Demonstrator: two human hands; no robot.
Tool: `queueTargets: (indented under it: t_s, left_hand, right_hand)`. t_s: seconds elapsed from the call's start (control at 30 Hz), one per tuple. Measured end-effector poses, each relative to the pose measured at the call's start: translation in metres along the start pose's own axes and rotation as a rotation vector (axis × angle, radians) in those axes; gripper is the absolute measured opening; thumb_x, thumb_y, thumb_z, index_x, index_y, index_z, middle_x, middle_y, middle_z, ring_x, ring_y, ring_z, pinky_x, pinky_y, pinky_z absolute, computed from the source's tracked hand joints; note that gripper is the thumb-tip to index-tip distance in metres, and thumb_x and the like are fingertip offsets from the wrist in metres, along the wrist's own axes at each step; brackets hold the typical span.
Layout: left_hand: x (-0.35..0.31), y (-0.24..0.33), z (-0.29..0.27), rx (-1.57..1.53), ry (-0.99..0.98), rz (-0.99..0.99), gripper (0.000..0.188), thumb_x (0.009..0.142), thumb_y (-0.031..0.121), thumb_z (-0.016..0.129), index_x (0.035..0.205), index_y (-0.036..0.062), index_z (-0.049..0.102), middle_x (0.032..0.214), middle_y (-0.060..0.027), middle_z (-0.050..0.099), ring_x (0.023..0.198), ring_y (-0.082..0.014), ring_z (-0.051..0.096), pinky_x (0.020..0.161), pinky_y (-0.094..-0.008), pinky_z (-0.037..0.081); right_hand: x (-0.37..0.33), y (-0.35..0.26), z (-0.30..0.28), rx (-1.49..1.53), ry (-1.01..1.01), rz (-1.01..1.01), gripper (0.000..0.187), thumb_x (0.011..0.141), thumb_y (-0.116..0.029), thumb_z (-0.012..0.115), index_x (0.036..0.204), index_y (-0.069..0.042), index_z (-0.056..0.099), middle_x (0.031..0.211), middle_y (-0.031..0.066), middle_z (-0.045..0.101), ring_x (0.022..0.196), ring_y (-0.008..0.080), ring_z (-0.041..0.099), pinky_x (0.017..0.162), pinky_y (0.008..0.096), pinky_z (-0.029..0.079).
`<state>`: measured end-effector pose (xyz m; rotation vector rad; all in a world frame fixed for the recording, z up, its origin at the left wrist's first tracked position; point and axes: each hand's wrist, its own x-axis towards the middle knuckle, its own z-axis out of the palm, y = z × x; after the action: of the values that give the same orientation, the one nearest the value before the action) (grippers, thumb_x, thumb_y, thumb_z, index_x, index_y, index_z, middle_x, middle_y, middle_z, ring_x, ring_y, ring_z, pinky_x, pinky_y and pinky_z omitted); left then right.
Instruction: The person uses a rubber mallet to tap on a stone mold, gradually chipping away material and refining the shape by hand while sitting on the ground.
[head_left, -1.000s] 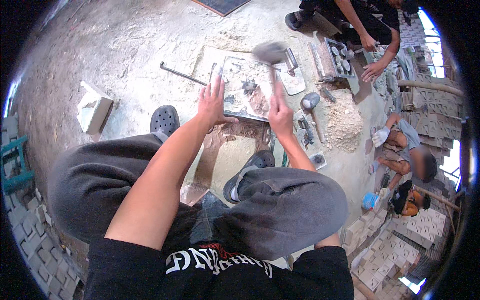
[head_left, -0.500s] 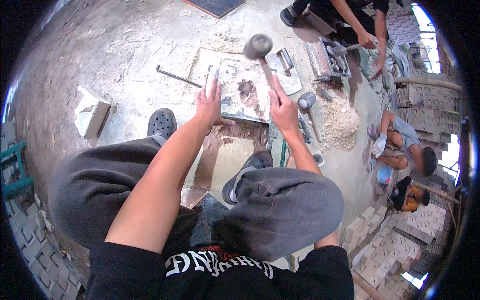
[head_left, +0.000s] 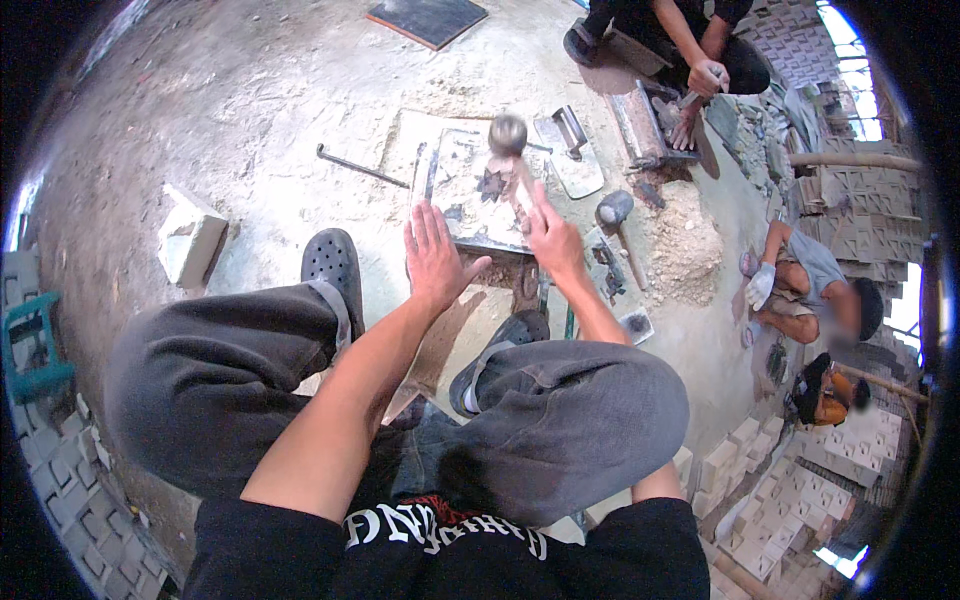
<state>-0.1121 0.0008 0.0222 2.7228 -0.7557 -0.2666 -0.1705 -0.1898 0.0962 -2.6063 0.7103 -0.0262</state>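
Note:
My right hand (head_left: 553, 240) is wrapped around the handle of a mallet (head_left: 508, 136), whose round head is smeared by motion over the far part of a square mould (head_left: 428, 185). The mould lies flat in front of me, dusted with pale powder, with a dark star-shaped piece (head_left: 491, 184) at its middle. At the mould's near left edge, my left hand (head_left: 437, 258) lies with fingers stretched and thumb apart, holding nothing. Whether its fingertips press on the rim I cannot tell.
Right of the mould are a hand float (head_left: 570, 130), a second mallet (head_left: 615, 205) and a powder heap (head_left: 690, 240). A bent metal rod (head_left: 360, 165) and pale block (head_left: 192, 238) lie left. A co-worker's hands (head_left: 708, 78) work at another mould (head_left: 640, 125); two people crouch right.
The mallet's head has come down from above the mould's far edge toward its surface. My left hand has shifted slightly nearer to me. The co-worker's hands have moved left and down onto their mould.

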Motion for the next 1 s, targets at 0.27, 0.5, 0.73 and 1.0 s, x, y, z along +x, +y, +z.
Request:
queueTargets:
  t_s: [0.27,0.5,0.73,1.0]
  left_hand:
    - [-0.003,-0.037,-0.007,-0.021,-0.033,-0.142,0.138,0.073,0.084,0.063,0.156,-0.0136,0.011,0.167,-0.0283,0.008,0.157,-0.0379,0.001,0.126,-0.0523,0.001]
    - [-0.003,-0.074,-0.012,0.059,-0.025,0.01,0.135,0.076,0.082,0.063,0.155,-0.015,0.012,0.164,-0.0304,0.014,0.156,-0.0399,0.009,0.125,-0.0539,0.009]
    - [-0.01,-0.077,-0.008,0.055,-0.02,0.032,0.135,0.075,0.082,0.063,0.155,-0.0137,0.014,0.165,-0.0286,0.016,0.155,-0.0389,0.012,0.125,-0.0534,0.009]
    - [-0.013,-0.067,-0.011,0.054,-0.112,-0.067,0.135,0.075,0.084,0.061,0.156,-0.013,0.012,0.165,-0.0282,0.016,0.156,-0.0381,0.013,0.125,-0.0538,0.009]
  right_hand:
    - [-0.012,-0.017,0.021,0.401,0.293,-0.341,0.05,0.103,-0.022,0.056,0.152,-0.015,0.048,0.089,0.0274,0.07,0.069,0.0345,0.072,0.06,0.0425,0.053]
    - [-0.019,-0.031,0.01,0.384,0.177,-0.166,0.05,0.104,-0.025,0.053,0.153,-0.021,0.046,0.09,0.0285,0.069,0.068,0.0385,0.07,0.059,0.0445,0.052]
    - [-0.025,-0.042,-0.001,0.226,-0.048,-0.222,0.049,0.102,-0.024,0.056,0.151,-0.021,0.05,0.08,0.0267,0.068,0.069,0.0438,0.068,0.06,0.0493,0.051]
    - [-0.027,-0.018,0.015,0.161,-0.057,-0.141,0.048,0.104,-0.024,0.055,0.151,-0.018,0.048,0.077,0.027,0.065,0.063,0.0408,0.066,0.056,0.0459,0.048]
